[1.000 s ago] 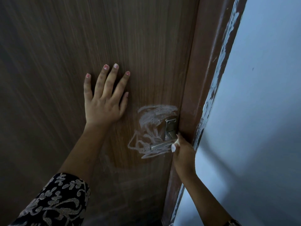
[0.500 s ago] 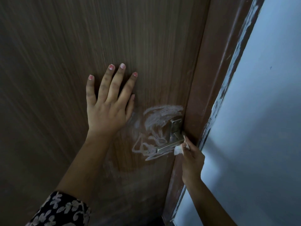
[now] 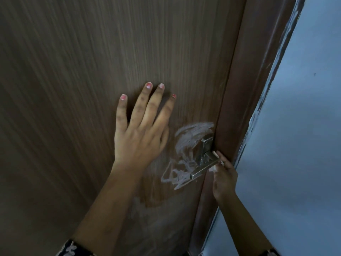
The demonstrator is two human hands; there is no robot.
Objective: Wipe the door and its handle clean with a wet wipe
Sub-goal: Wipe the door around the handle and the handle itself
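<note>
A dark brown wood-grain door (image 3: 92,71) fills the left and middle of the head view. White scribbled marks (image 3: 182,156) smear the door around a metal lever handle (image 3: 203,163) near its right edge. My left hand (image 3: 140,133) lies flat on the door, fingers spread, just left of the marks. My right hand (image 3: 224,176) pinches a small white wet wipe (image 3: 214,168) against the handle's underside, close to its base. Most of the wipe is hidden in my fingers.
A brown door frame (image 3: 245,89) runs along the door's right side. Beyond it stands a pale blue wall (image 3: 299,145) with chipped paint along the frame edge. A patterned black-and-white sleeve (image 3: 73,249) shows at the bottom left.
My right hand with the wipe has slid slightly along the handle near its base. My left hand stays flat on the door. The view has shifted a little.
</note>
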